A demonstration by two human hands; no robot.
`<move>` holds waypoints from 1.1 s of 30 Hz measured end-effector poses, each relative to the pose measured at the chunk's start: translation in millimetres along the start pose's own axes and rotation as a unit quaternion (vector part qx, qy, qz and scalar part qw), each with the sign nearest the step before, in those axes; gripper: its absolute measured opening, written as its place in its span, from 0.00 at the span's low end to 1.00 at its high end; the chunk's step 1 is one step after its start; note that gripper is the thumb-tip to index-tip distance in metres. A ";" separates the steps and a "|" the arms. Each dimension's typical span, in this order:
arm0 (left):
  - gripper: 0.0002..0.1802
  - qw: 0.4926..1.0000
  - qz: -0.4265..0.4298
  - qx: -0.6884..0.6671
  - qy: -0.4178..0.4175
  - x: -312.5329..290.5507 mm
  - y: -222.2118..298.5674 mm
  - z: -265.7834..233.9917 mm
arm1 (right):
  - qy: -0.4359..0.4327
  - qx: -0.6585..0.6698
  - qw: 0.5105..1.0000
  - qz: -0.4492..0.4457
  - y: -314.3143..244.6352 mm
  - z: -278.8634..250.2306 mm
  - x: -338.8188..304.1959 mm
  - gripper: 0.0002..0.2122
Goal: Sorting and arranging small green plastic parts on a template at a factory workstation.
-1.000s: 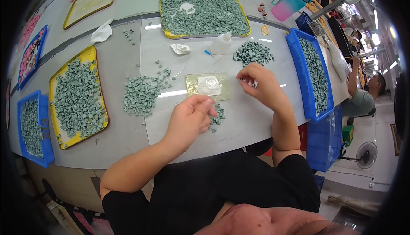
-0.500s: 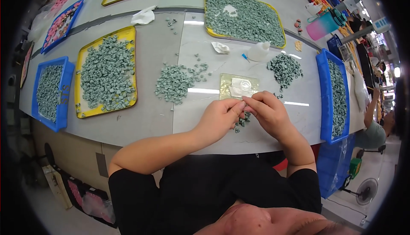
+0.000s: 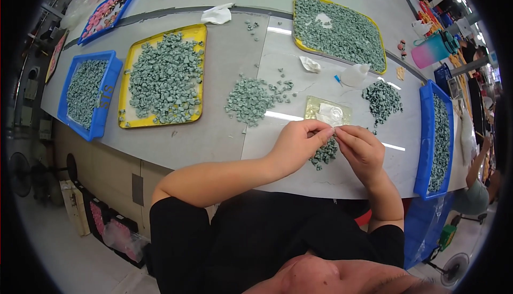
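Note:
My left hand (image 3: 300, 143) and my right hand (image 3: 361, 149) meet fingertip to fingertip, each in a pinch. Whatever lies between the fingertips is too small to make out. Just beyond them is a yellowish square pad (image 3: 313, 108) with a white paper (image 3: 325, 113) and a small round clear dish (image 3: 335, 113) on it. Under the hands, a little heap of grey-green pieces (image 3: 324, 155) shows partly between them. To the left of the hands spreads a loose pile of similar pieces (image 3: 250, 102); a darker green pile (image 3: 382, 102) lies to the right.
A white squeeze bottle (image 3: 355, 75) and crumpled tissue (image 3: 310, 65) stand beyond the pad. Yellow trays (image 3: 124, 93) and blue bins (image 3: 96, 128) of green pieces flank the work area, with another blue bin (image 3: 426, 134) at right. A pink-teal bottle (image 3: 430, 51) stands far right.
The whole scene has shifted rightward in the picture as the view turned left. My hands stay pinched together near the pad, and more of the small heap beneath them shows.

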State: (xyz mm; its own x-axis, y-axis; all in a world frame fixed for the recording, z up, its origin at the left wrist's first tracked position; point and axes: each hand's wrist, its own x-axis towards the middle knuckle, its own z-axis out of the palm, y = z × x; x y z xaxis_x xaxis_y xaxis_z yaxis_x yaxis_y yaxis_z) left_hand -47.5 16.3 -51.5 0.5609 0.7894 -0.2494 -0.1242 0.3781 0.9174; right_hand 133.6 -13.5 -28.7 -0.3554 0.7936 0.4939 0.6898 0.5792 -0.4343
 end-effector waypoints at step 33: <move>0.08 0.990 -0.037 -0.132 0.029 34.0 -11.9 23.9 | 0.014 0.036 0.997 0.070 58.8 -17.0 -11.9 0.11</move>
State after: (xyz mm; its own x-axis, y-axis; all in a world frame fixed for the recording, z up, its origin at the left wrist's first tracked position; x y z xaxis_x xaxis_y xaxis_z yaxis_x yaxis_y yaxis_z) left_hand -7.4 27.1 -63.5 0.5302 0.7782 -0.3365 -0.2992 0.5431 0.7845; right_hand 189.1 7.9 -47.4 -0.2408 0.8624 0.4454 0.6833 0.4765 -0.5532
